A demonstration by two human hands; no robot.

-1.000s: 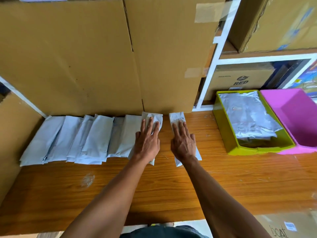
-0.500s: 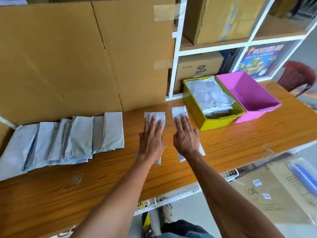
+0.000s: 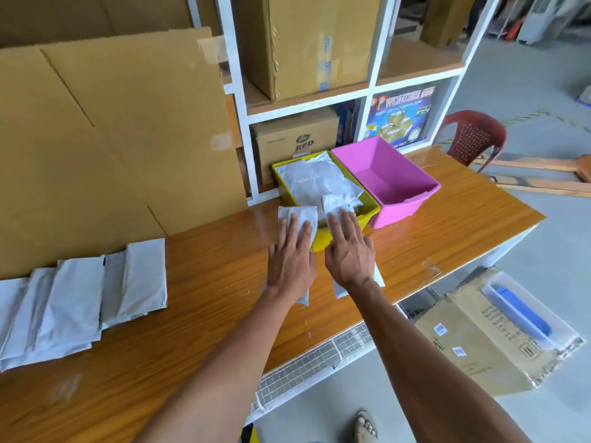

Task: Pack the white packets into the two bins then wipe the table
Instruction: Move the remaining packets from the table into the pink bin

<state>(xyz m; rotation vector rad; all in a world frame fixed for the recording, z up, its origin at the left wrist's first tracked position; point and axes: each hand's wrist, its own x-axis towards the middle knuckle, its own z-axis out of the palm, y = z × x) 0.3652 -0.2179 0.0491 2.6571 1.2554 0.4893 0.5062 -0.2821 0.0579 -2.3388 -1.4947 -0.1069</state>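
Both hands have slid their packets across the worktop (image 3: 447, 231) to the green bin (image 3: 367, 215). The left hand (image 3: 292, 257) and right hand (image 3: 350, 255) press flat, fingers straight, one white packet (image 3: 302, 215) each, at its near wall; lifting in comes next.

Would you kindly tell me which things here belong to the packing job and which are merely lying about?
Job:
white packets under the left hand and right hand
row of white packets
yellow-green plastic bin
pink plastic bin

Lying about:
brown cardboard sheet
red plastic chair
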